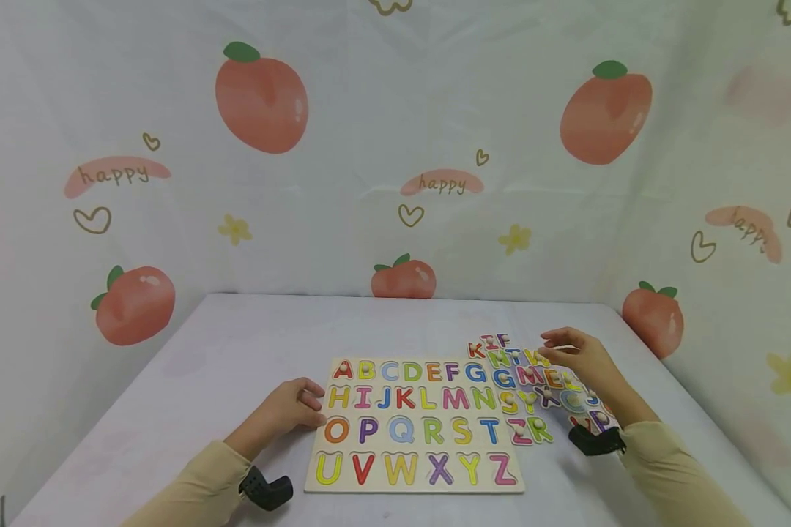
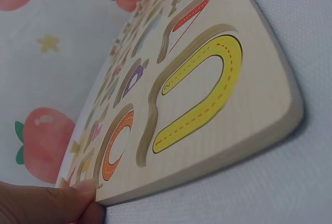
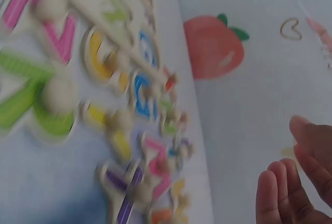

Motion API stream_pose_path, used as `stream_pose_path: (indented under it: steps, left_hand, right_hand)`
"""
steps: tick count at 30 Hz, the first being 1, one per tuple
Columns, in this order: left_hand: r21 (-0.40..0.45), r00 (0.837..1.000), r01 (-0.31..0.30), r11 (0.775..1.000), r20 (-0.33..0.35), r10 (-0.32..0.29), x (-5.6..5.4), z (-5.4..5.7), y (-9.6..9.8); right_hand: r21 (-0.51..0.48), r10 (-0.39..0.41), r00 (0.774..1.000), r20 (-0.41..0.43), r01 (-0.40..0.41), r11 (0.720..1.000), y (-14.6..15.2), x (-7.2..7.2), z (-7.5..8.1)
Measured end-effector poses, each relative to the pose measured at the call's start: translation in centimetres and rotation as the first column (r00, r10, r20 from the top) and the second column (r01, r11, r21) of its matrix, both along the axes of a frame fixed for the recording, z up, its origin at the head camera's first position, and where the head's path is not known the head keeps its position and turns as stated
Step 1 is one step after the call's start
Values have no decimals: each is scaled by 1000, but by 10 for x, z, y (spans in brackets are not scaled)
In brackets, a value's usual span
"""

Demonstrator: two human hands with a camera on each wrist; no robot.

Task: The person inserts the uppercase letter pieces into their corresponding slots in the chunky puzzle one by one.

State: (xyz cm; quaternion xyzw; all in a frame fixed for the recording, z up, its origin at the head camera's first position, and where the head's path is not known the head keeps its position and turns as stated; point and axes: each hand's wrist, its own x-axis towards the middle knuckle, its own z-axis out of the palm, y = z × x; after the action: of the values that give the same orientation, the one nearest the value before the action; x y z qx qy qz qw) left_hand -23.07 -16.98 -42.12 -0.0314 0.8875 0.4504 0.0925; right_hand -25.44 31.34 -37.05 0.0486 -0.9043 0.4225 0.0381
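A wooden alphabet puzzle board (image 1: 415, 492) lies flat, its letter recesses in rows. Knobbed pieces A (image 1: 343, 369) and B (image 1: 366, 370) sit in the top row. My left hand (image 1: 286, 405) grips the board's left edge; its thumb (image 2: 85, 185) overlaps the rim. Above the far right part of the loose letters hovers my right hand (image 1: 576, 351), fingers loosely bent with nothing between them. Closest below it are the yellow W (image 1: 536, 357) and the orange E (image 1: 554, 378). The right wrist view shows the fingers (image 3: 267, 193) raised away from the pieces.
Several knobbed letters spread right of the board, among them a pink Z (image 1: 519, 432), a green R (image 1: 539, 430) and a purple X (image 1: 547, 397). Some lie against its right edge. The white table (image 1: 171, 410) meets a fruit-printed curtain (image 1: 343, 219) at the back.
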Motion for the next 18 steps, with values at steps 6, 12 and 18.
stream_pose_path:
  steps: [6, 12, 18]
  left_hand:
    - [-8, 1000, 2, 1000, 1, -2, -1, -1, 0]
    - [-6, 1000, 0, 1000, 0, 0, 0, 0, 0]
    - [-6, 1000, -2, 1000, -2, 2, 1, 1, 1]
  right_hand:
    - [41, -7, 1000, -2, 7, 999, 27, 15, -12]
    - [98, -59, 994, 90, 51, 994, 45, 21, -25]
    - [101, -59, 984, 170, 42, 994, 51, 24, -35]
